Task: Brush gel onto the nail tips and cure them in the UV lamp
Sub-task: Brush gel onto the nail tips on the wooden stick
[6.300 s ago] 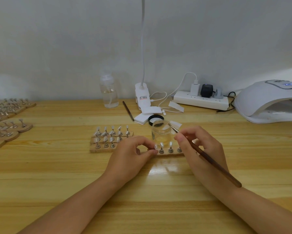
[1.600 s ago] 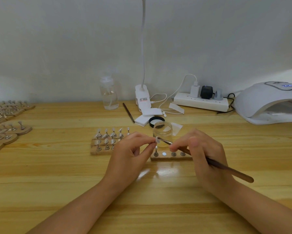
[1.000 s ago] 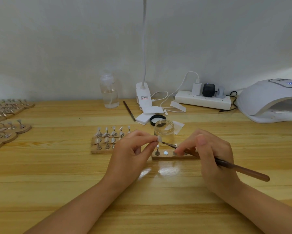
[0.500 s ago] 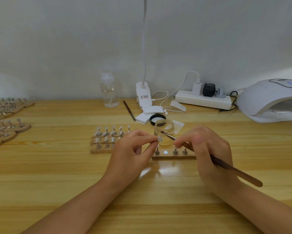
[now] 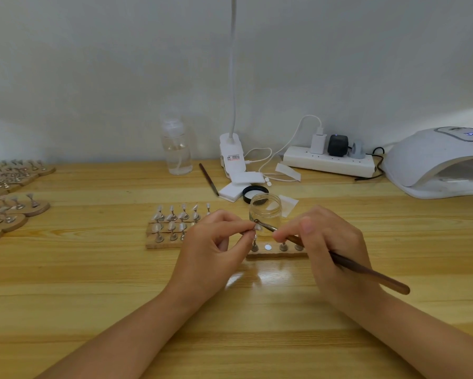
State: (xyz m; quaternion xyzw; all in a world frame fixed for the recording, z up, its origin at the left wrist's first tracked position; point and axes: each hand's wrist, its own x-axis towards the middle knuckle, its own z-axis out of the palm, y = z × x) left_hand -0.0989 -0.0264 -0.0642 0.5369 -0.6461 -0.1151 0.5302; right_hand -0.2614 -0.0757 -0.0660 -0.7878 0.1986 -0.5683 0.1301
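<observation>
Now my left hand [image 5: 216,247] pinches a nail tip [image 5: 257,227] aloft while my right hand [image 5: 331,242], grip closed around the brush [image 5: 366,272], angles its bristles onto it.

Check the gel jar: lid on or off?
Off. The jar stands open-mouthed; its black lid lies on the table just behind it.
</observation>
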